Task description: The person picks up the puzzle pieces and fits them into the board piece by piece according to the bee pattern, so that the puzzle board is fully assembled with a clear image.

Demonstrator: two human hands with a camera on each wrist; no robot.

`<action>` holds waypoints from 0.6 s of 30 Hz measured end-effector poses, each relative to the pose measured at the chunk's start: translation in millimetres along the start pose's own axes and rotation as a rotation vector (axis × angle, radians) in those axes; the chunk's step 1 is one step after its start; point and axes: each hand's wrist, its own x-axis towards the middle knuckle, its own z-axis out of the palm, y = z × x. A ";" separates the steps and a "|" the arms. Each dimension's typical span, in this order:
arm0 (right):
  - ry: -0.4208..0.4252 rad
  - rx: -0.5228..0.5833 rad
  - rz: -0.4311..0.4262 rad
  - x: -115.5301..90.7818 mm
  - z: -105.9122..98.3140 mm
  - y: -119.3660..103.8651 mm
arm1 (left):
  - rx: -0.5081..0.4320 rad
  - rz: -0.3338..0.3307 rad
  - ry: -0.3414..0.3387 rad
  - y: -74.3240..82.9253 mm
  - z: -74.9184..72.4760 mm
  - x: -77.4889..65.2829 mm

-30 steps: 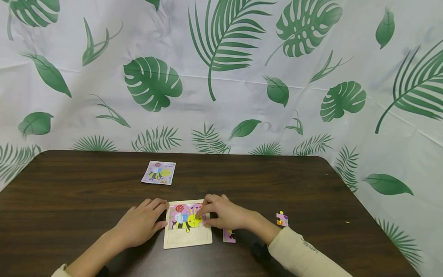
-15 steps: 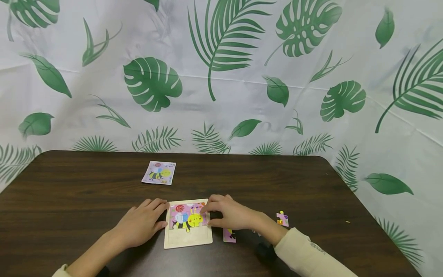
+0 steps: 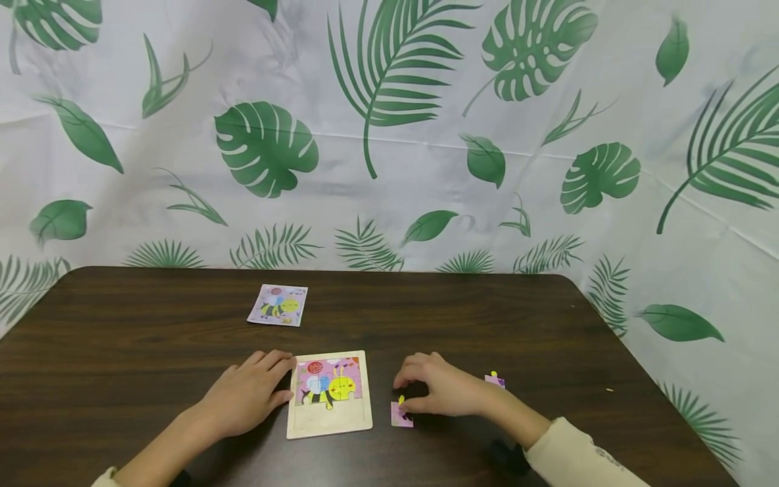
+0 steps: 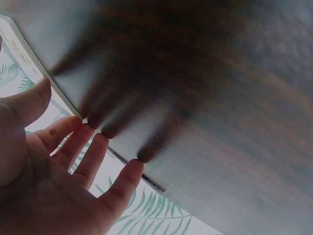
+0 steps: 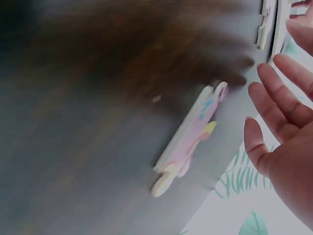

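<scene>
My left hand rests at the left edge of a wooden puzzle tray. Its fingertips touch the table beside the frame. Assembled pieces in the tray's upper part form a bee picture; bare wood shows below. To the right of the tray, my right hand hovers with fingers apart, its thumb over a loose pink puzzle piece. I cannot tell whether the thumb touches it. Another loose puzzle piece lies beyond my right wrist, partly covered by it. In the right wrist view, one puzzle piece lies near the fingers.
A picture card of the same bee lies farther back on the dark wooden table. Behind the table hangs a white cloth with green leaves. A tiny yellow scrap sits at the right.
My right hand has left the assembled pieces and moved right, to the loose pink piece beside the tray. My left hand has stayed at the tray's left edge.
</scene>
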 end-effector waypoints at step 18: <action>0.105 -0.090 0.000 -24.7 14.1 -2.0 | 0.008 0.013 0.019 0.4 -0.1 -1.2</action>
